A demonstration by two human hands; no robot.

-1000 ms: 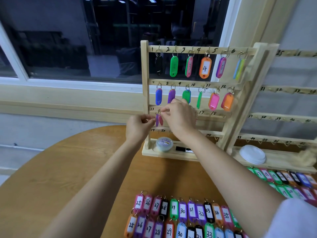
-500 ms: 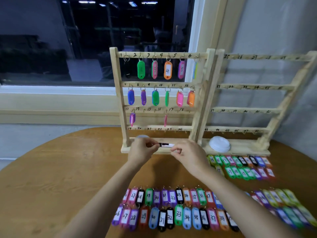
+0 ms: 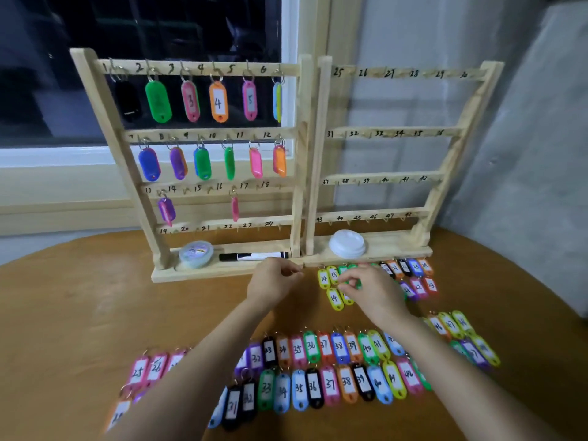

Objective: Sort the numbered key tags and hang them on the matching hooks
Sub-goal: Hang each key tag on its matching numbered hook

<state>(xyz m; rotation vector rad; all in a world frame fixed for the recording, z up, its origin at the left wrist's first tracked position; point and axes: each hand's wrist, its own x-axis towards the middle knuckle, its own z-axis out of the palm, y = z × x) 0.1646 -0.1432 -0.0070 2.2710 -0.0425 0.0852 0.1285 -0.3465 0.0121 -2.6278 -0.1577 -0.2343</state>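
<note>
Two wooden hook racks stand at the table's far side. The left rack [image 3: 300, 160] has hooks 1 to 24, with tags on its top two rows and two more on the third. The right rack [image 3: 385, 132], numbered 25 to 48, is bare. Yellow tags marked 14 [image 3: 323, 278] lie in a cluster in front of the racks. My right hand [image 3: 374, 291] reaches into that cluster and pinches a green key tag [image 3: 350, 282] with its fingertips. My left hand [image 3: 273, 283] hovers beside it with loosely curled fingers that hold nothing.
Two long rows of numbered tags [image 3: 318, 350] lie across the near part of the round wooden table [image 3: 63, 313], partly under my forearms. On the rack bases sit a black marker [image 3: 254, 256], a small round tub [image 3: 195, 253] and a white lid [image 3: 346, 244]. A grey wall is close on the right.
Both hands came down from the third row of the left rack to the table. The right hand moved right onto the tag cluster, and the view turned right.
</note>
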